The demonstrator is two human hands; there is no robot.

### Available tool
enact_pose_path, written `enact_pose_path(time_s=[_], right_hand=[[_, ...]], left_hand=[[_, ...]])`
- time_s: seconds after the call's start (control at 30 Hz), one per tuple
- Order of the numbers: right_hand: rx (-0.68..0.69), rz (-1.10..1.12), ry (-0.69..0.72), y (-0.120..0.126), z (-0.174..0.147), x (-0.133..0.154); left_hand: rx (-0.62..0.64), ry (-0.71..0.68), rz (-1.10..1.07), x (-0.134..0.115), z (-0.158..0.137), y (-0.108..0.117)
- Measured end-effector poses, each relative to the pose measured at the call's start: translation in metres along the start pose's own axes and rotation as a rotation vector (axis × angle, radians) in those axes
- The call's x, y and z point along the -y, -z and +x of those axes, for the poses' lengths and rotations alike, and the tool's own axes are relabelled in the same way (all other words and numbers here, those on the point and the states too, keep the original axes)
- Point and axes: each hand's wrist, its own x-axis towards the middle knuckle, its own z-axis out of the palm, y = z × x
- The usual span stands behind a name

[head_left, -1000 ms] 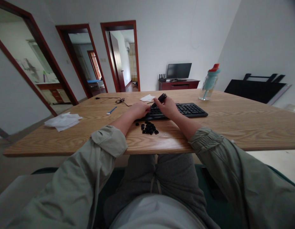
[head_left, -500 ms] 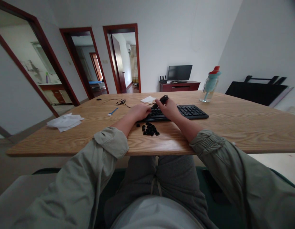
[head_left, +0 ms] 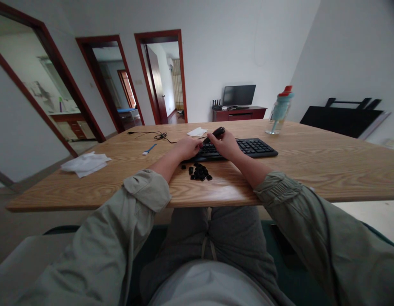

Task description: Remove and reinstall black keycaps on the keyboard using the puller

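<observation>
Clearly, right grip [head_left: 227,144] clamped on a black tool [head_left: 219,131] over the keyboard [head_left: 256,147]; left grip [head_left: 187,148], closure unclear, alongside.

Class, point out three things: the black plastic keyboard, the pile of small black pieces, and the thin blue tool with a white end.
Black plastic keyboard [head_left: 255,146]: head view, on keys toward its right end.
Pile of small black pieces [head_left: 200,171]: head view, on its middle.
Thin blue tool [head_left: 151,148]: head view, on its shaft.

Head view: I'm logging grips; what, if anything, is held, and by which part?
The right hand grips a black tool below its upper end; whether the left hand holds anything cannot be told.
</observation>
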Motion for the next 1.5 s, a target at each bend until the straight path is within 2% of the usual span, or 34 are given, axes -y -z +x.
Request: enact_pose_path(time_s=[0.37, 0.7, 1.1, 1.23, 1.5], right_hand=[[-0.008, -0.007, -0.002, 0.003, -0.002, -0.003], [-0.008, -0.018, 0.112, 0.001, -0.011, -0.002], [0.003, 0.005, 0.159, 0.004, -0.020, 0.008], [0.008, -0.022, 0.130, 0.004, -0.021, 0.009], [-0.011, 0.010, 0.120, 0.002, -0.012, 0.002]], left_hand=[[0.018, -0.062, 0.012, -0.002, 0.005, 0.001], [0.000, -0.110, -0.039, 0.006, -0.001, -0.005], [0.015, -0.089, -0.038, 0.002, -0.009, -0.001], [0.027, -0.101, -0.036, 0.001, -0.010, -0.001], [-0.008, -0.052, -0.044, 0.002, -0.006, -0.003]])
